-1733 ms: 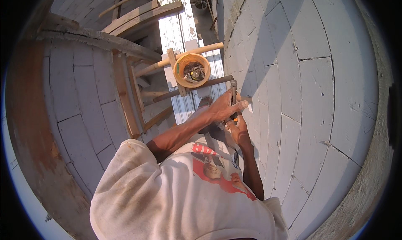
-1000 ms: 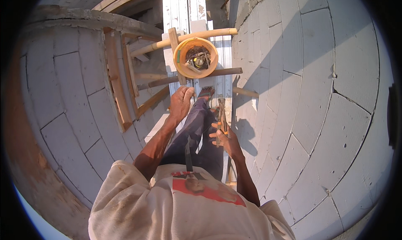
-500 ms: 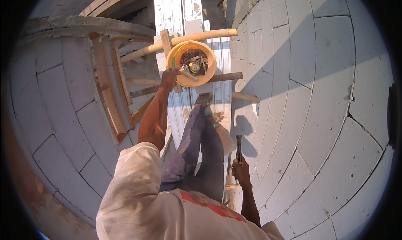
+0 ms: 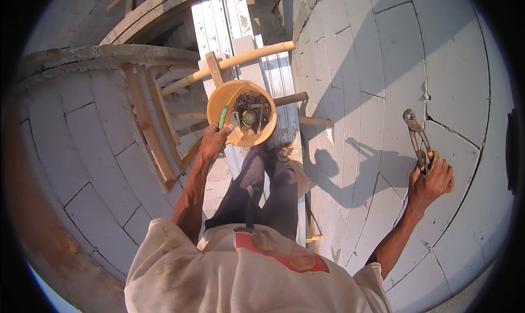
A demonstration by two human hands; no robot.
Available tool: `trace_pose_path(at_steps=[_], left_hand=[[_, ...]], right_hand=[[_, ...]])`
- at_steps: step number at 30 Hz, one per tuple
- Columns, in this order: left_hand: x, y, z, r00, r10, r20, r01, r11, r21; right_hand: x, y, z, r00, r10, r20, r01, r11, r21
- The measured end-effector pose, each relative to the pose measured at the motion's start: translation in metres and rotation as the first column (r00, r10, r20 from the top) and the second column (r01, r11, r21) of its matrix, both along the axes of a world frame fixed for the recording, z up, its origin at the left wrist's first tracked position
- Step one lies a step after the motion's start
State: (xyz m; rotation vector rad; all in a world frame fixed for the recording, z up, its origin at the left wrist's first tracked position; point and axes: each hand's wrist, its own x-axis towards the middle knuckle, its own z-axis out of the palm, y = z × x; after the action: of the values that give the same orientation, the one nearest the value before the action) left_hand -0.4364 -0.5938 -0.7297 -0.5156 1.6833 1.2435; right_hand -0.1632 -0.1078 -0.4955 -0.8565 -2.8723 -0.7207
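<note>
My left hand (image 4: 213, 143) is closed on the green grip of the handle (image 4: 223, 116) of an orange bucket (image 4: 217, 101). Inside the bucket lie a pile of dark nails or metal bits (image 4: 255, 102) and some small tools. Out to the right, raised over the white block wall, my right hand (image 4: 431, 177) grips pliers (image 4: 416, 133) with black and orange handles, their jaws pointing up. My legs and sandalled feet show below the bucket.
Bamboo poles (image 4: 273, 49) and wooden bars cross a white ribbed metal plank (image 4: 213, 23). Block walls (image 4: 361, 67) flank both sides; the left one (image 4: 93, 138) has a wooden frame (image 4: 156, 160). Timber planks (image 4: 164, 9) span an opening at the top.
My left hand reached up to the bucket's grip, and the bucket now sits lower and nearer me. My right hand, with the pliers, has swung up and out to the right.
</note>
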Motion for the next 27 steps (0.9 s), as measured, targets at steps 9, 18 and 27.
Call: trace_pose_path(at_steps=[9, 18, 27], left_hand=[[-0.072, 0.020, 0.107, 0.998, 0.045, -0.033, -0.046, 0.999, -0.021], [-0.142, 0.012, 0.111, 0.960, 0.117, -0.254, -0.134, 0.990, -0.053], [-0.316, 0.043, 0.075, 0.938, 0.064, -0.340, -0.069, 0.998, -0.003]], right_hand=[[0.009, 0.028, -0.011, 0.985, 0.042, 0.169, -0.081, 0.969, 0.235], [-0.007, 0.026, -0.007, 0.982, 0.076, 0.173, -0.122, 0.954, 0.272], [-0.007, 0.020, -0.016, 0.974, -0.096, 0.204, 0.034, 0.958, 0.286]])
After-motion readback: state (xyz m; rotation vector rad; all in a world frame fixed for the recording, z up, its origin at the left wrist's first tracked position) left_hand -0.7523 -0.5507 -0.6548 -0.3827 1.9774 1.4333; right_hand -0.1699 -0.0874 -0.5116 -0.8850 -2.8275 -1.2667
